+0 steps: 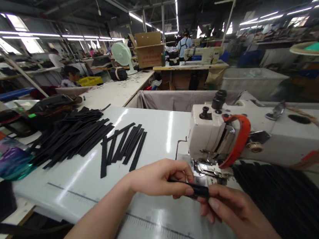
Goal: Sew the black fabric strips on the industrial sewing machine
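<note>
In the head view, the left hand (pixel 161 178) and the right hand (pixel 233 206) meet over the table (pixel 159 139), each pinching one end of a short black strip (pixel 199 190) between thumb and fingers. The strip lies level between them, just in front of the presser foot (pixel 207 169) of the sewing machine (pixel 274 135); whether it touches the metal there cannot be told. An orange band (pixel 241 141) curves down the machine's head.

To the left of the hands, a few loose strips (pixel 127 144) lie side by side on the white top, and beyond them a thick heap (pixel 73 136) of the same black pieces slants across the table. A shiny purple bag (pixel 0 156) sits near the heap's far left. To the right, black material (pixel 279 204) is spread below the machine's arm, near the right hand. Ruler marks (pixel 180 235) run along the near edge.

Farther back stand a pale green fan (pixel 121 54), a carton (pixel 148 52) and a person (pixel 184 47) in a blue top.
</note>
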Available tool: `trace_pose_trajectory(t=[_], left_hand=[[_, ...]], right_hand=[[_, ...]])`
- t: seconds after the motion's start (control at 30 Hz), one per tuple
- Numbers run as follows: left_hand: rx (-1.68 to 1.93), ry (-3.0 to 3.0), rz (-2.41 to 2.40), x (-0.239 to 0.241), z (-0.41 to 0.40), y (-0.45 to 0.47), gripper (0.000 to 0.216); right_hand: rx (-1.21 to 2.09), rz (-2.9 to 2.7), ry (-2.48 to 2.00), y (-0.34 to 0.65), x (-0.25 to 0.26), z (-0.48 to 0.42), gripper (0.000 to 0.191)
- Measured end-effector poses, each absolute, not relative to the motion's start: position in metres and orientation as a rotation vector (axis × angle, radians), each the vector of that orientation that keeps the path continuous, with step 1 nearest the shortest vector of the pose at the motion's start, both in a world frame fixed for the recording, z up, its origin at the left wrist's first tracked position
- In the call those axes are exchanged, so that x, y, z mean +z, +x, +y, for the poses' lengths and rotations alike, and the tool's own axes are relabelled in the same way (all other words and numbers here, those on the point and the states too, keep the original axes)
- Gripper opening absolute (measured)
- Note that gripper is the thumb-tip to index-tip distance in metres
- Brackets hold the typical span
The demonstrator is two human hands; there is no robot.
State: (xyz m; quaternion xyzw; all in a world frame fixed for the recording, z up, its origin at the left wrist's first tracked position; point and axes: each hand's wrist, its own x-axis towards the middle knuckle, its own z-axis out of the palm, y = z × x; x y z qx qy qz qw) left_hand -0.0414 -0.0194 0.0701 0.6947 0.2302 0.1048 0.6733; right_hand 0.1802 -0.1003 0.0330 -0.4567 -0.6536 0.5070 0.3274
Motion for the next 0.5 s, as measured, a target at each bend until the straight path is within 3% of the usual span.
trace_pose_trajectory(t=[0.5], left_hand=[[0.191,1.455,0.474,0.0719,-0.0238,-0.0417,0.032]], right_hand=[[1.295,-1.733,-1.229,0.1823,0.0333,-0.1074,0.041]])
